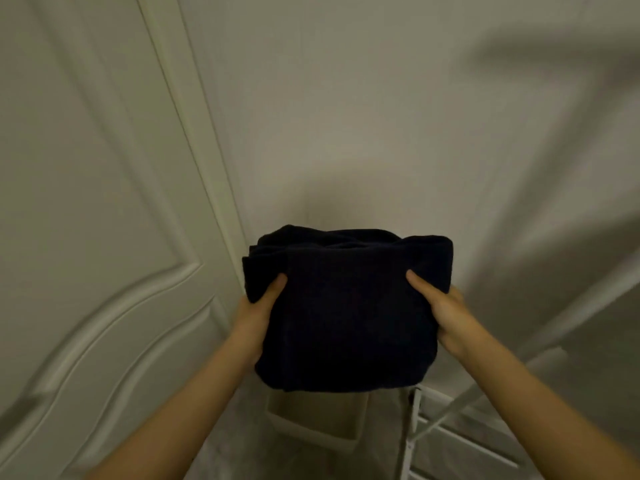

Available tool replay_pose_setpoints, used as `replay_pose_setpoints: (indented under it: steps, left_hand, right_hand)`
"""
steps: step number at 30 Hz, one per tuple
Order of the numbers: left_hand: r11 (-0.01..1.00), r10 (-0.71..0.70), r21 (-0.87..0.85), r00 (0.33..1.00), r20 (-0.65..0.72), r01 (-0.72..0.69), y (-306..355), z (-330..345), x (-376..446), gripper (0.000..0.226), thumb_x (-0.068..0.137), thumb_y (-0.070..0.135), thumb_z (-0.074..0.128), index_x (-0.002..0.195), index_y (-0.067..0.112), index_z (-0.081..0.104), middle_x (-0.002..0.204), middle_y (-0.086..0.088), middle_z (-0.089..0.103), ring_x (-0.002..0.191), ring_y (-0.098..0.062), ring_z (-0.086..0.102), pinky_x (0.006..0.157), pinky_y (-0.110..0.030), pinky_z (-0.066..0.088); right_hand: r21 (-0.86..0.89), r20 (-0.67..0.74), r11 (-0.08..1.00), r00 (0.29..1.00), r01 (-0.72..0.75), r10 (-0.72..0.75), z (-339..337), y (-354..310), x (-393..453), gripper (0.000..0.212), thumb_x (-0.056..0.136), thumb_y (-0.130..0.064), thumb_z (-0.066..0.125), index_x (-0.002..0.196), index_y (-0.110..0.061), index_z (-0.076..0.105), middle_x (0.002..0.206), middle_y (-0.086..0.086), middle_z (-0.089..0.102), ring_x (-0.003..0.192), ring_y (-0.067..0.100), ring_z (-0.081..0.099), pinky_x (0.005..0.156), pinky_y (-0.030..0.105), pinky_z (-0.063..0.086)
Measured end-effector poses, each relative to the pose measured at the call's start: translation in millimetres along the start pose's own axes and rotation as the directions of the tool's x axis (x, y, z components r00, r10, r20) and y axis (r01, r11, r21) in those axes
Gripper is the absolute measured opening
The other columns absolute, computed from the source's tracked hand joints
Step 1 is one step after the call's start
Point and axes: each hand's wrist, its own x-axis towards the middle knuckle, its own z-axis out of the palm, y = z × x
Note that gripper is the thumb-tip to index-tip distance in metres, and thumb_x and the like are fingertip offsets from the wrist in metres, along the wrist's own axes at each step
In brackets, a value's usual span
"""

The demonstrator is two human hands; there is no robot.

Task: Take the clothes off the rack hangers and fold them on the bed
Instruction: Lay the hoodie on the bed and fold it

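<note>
A folded dark navy garment (349, 306) is held up in front of me, in the lower middle of the head view. My left hand (258, 313) grips its left side, thumb on top and fingers hidden underneath. My right hand (441, 311) grips its right side the same way. The bundle is thick, with several folded layers showing along its far edge. No hangers and no bed are in view.
A white panelled door (90, 209) fills the left. A plain white wall (381, 116) lies straight ahead. Below the garment stands a pale open bin (318, 424) on the floor. A white metal rack frame (450, 420) rises at the lower right.
</note>
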Motion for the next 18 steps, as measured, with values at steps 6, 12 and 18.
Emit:
replay_pose_setpoints:
  steps: [6, 12, 18]
  left_hand:
    - [0.985, -0.170, -0.043, 0.984, -0.048, 0.168, -37, -18, 71, 0.100, 0.040, 0.072, 0.079, 0.126, 0.029, 0.053, 0.122, -0.001, 0.061, 0.109, -0.024, 0.060, 0.100, -0.048, 0.045]
    - [0.974, -0.227, -0.003, 0.974, -0.024, 0.227, -75, -46, 143, 0.114, 0.034, 0.070, 0.081, 0.132, 0.024, 0.048, 0.122, -0.002, 0.060, 0.109, -0.027, 0.058, 0.099, -0.051, 0.045]
    - [0.962, -0.268, 0.051, 0.963, -0.002, 0.268, -124, -65, 209, 0.076, 0.061, 0.052, 0.072, 0.127, 0.019, 0.052, 0.105, 0.003, 0.062, 0.100, -0.023, 0.060, 0.093, -0.044, 0.049]
  right_hand:
    - [0.028, -0.020, 0.988, 0.988, -0.152, 0.153, 16, 42, 71, 0.063, 0.070, -0.041, 0.075, 0.123, -0.015, 0.055, 0.110, 0.003, 0.064, 0.101, 0.026, 0.061, 0.090, 0.043, 0.049]
    - [0.049, -0.171, 0.975, 0.960, -0.217, 0.222, 33, 101, 126, 0.056, 0.080, -0.039, 0.067, 0.128, -0.013, 0.052, 0.116, 0.007, 0.061, 0.098, 0.027, 0.059, 0.088, 0.042, 0.047]
    - [0.072, -0.224, 0.970, 0.944, -0.232, 0.243, 41, 165, 169, 0.050, 0.080, -0.043, 0.066, 0.122, -0.020, 0.053, 0.105, -0.001, 0.062, 0.092, 0.022, 0.060, 0.083, 0.041, 0.048]
